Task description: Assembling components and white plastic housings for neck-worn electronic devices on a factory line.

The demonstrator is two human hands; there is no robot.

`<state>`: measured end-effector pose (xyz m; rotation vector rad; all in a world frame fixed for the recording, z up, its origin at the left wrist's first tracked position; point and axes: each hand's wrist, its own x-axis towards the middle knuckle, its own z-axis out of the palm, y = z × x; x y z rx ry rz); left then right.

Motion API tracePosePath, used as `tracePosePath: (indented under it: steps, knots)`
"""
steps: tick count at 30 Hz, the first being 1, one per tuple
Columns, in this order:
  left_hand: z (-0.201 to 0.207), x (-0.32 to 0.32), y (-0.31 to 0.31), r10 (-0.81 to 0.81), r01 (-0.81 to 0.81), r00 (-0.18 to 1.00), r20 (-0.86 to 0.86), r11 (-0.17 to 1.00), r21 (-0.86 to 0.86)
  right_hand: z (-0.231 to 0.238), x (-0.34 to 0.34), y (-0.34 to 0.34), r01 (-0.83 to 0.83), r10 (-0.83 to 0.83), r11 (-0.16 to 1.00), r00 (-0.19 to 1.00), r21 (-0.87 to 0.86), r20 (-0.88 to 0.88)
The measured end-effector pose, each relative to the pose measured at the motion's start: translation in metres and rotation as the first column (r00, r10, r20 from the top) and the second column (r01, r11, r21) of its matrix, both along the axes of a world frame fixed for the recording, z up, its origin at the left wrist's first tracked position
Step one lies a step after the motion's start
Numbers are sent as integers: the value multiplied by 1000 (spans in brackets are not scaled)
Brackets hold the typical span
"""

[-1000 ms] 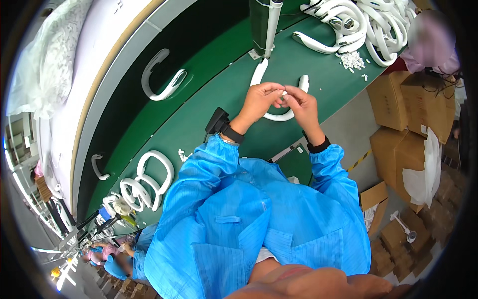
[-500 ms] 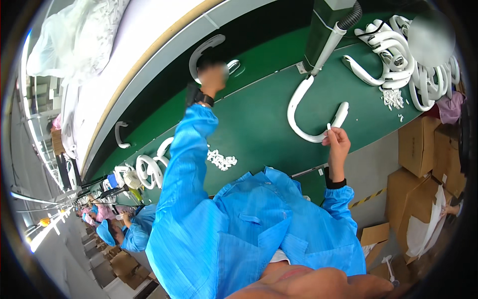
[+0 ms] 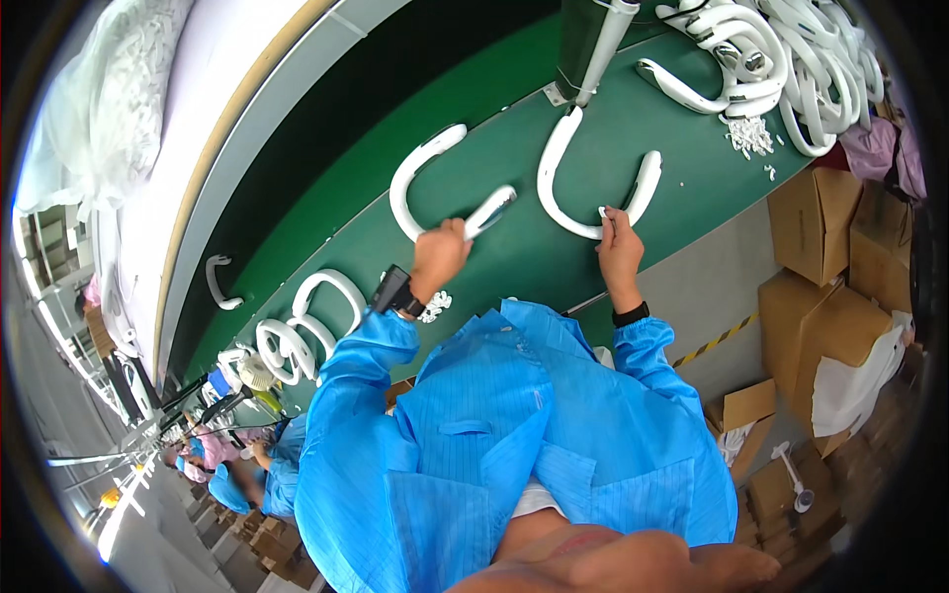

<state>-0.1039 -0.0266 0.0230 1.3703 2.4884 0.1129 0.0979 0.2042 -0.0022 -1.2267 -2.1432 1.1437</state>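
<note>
My left hand (image 3: 441,259), with a black watch-like band at its wrist, is closed on the near bend of a white U-shaped neckband (image 3: 402,193). That neckband lies at the far side of the green bench, one dark-tipped end pointing right. Just right of it, a second white neckband (image 3: 549,173) rests on the bench. By its lower curve, my right hand (image 3: 620,252) pinches a small white piece (image 3: 603,211) between thumb and fingers. A heap of small white pieces (image 3: 433,307) sits beside my left wrist, partly covered by it.
More neckbands (image 3: 756,69) are piled at the far right, near another heap of small white pieces (image 3: 749,136). A post (image 3: 593,49) rises from the bench. Several neckbands (image 3: 282,348) lie left. Cardboard boxes (image 3: 816,222) stand right; a co-worker in blue (image 3: 287,465) sits lower left.
My left hand has brought a neckband from the far recessed strip nearer onto the bench, beside the other one. My right hand keeps its pinch by the second neckband. The whole view has shifted.
</note>
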Motion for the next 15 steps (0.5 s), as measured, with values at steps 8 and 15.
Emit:
tracePosePath:
  steps: [8,15]
  knots:
    - [37,23,71,294,-151,754,587,948,-281,-4,30,11,-95,87,971,995,221,47]
    - [-30,51,126,129,-180,-888,441,785,-592,38,53,38,-248,314,886,942,392,-115]
